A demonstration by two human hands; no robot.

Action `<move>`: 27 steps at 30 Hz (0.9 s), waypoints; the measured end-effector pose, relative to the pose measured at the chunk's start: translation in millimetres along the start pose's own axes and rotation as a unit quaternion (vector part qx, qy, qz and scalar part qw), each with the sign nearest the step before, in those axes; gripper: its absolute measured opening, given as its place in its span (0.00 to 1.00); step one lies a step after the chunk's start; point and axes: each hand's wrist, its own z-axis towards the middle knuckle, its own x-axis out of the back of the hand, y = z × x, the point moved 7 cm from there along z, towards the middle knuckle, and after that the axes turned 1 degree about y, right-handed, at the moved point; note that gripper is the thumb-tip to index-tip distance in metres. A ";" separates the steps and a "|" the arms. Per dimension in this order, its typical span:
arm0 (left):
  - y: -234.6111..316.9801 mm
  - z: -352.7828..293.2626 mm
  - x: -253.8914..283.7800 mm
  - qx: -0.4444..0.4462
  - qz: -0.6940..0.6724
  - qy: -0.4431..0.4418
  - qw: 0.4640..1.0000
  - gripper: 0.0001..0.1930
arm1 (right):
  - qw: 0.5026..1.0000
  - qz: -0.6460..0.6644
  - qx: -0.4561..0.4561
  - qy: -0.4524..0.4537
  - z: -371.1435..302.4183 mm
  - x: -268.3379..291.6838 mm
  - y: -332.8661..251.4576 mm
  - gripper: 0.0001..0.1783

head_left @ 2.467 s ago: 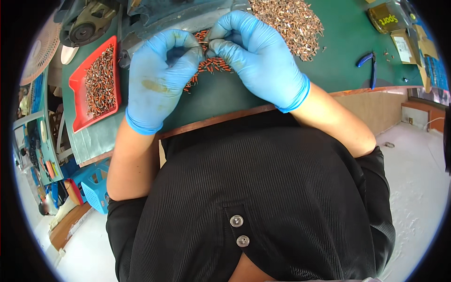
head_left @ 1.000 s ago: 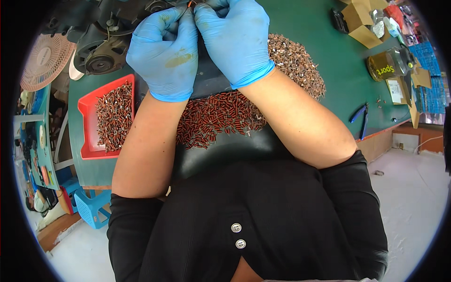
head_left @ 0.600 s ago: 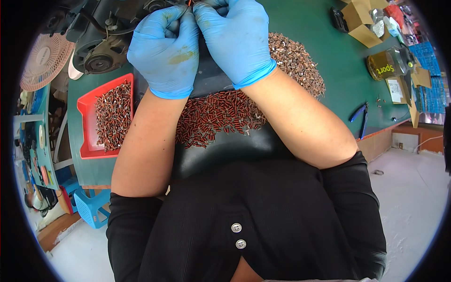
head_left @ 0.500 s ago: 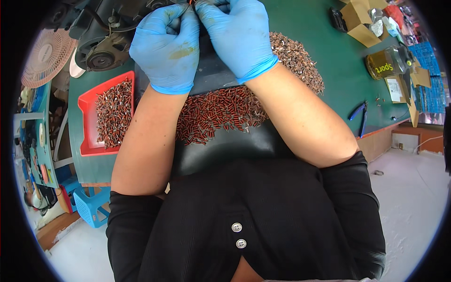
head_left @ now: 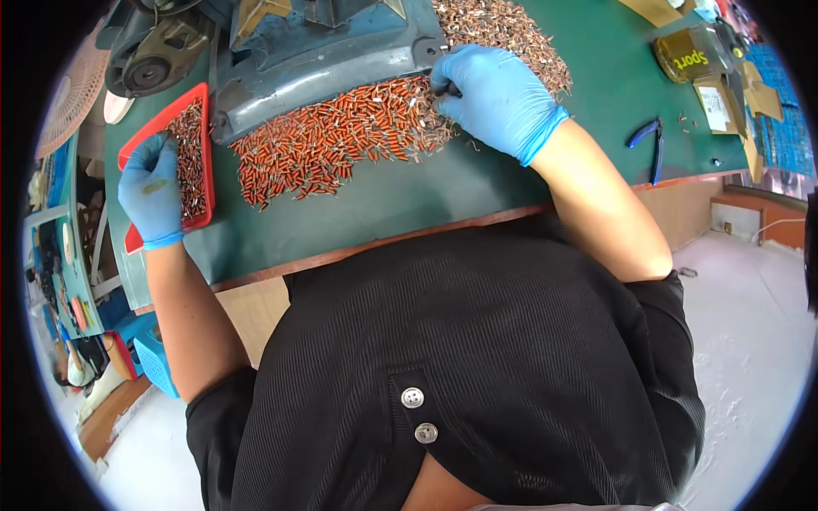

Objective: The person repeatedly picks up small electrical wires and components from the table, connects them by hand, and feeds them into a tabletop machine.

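Note:
Both my hands wear blue gloves. On the left, my left hand (head_left: pixel 153 192) is over the red tray (head_left: pixel 207 153), its fingers pinched together above the small metal-and-red parts (head_left: pixel 192 162) inside; whatever lies between the fingertips is hidden. My right hand (head_left: pixel 503 98) rests at the right end of a heap of small orange-red cylindrical parts with metal leads (head_left: pixel 332 132), close to the corner of the machine base (head_left: pixel 341 81). Its fingers are curled closed, with a dark spot between them that I cannot identify.
A bare-metal-looking heap of small parts (head_left: pixel 511 38) spreads behind my right hand. Blue-handled pliers (head_left: pixel 656 149) lie on the green table (head_left: pixel 596 102) at right, near a yellowish jar (head_left: pixel 686 55) and cardboard. A motor (head_left: pixel 158 64) and a fan (head_left: pixel 72 94) stand at left.
My hands have parted from their meeting point at the machine. The left moved down and left to the red tray; the right came down and right to the heap. The view has shifted.

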 end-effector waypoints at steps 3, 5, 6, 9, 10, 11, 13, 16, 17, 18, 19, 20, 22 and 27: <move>13.9 -13.8 -2.2 -0.036 0.035 -0.029 0.998 0.10 | 1.000 0.008 0.006 0.018 -10.4 -2.7 -0.6 0.09; 45.0 -24.2 -11.5 -0.016 -0.010 -0.057 0.998 0.10 | 0.995 0.030 0.049 0.083 -15.7 5.2 -2.2 0.07; 62.7 -28.9 -20.9 0.002 -0.057 -0.086 0.995 0.11 | 0.995 0.029 0.048 0.084 -18.6 8.3 -3.7 0.07; 123.6 -46.0 -54.1 -0.027 -0.170 -0.226 0.959 0.10 | 0.982 0.169 -0.045 0.068 -21.5 12.9 6.2 0.07; 145.2 -53.9 -69.0 -0.028 -0.204 -0.272 0.940 0.10 | 0.982 0.167 -0.047 0.070 -21.7 12.6 10.0 0.07; 160.2 -62.4 -83.3 -0.049 -0.223 -0.309 0.923 0.11 | 0.963 0.254 -0.074 0.052 -21.9 8.4 16.2 0.08; 184.7 -77.5 -102.5 -0.087 -0.236 -0.368 0.895 0.14 | 0.935 0.341 -0.093 0.032 -21.7 7.1 17.1 0.09; 196.1 -88.2 -133.1 -0.088 -0.248 -0.404 0.876 0.18 | 0.903 0.421 -0.082 0.019 -25.4 9.9 11.8 0.12; 197.3 -88.2 -140.1 -0.082 -0.248 -0.393 0.882 0.18 | 0.887 0.452 -0.089 0.028 -25.1 13.8 11.1 0.13; 200.5 -87.9 -146.3 -0.078 -0.249 -0.383 0.886 0.18 | 0.871 0.481 -0.096 0.038 -26.1 17.5 11.9 0.14; 202.2 -87.2 -150.7 -0.055 -0.274 -0.377 0.883 0.16 | 0.871 0.480 -0.098 0.038 -27.5 18.8 11.1 0.14; 204.3 -87.4 -151.5 -0.054 -0.275 -0.378 0.883 0.16 | 0.855 0.508 -0.094 0.044 -28.5 19.9 9.4 0.14; 205.9 -85.8 -150.3 -0.016 -0.302 -0.370 0.879 0.13 | 0.838 0.536 -0.093 0.053 -28.4 21.7 8.5 0.13; 201.0 -84.8 -157.3 0.028 -0.316 -0.366 0.875 0.09 | 0.839 0.530 -0.097 0.080 -24.0 17.0 17.8 0.13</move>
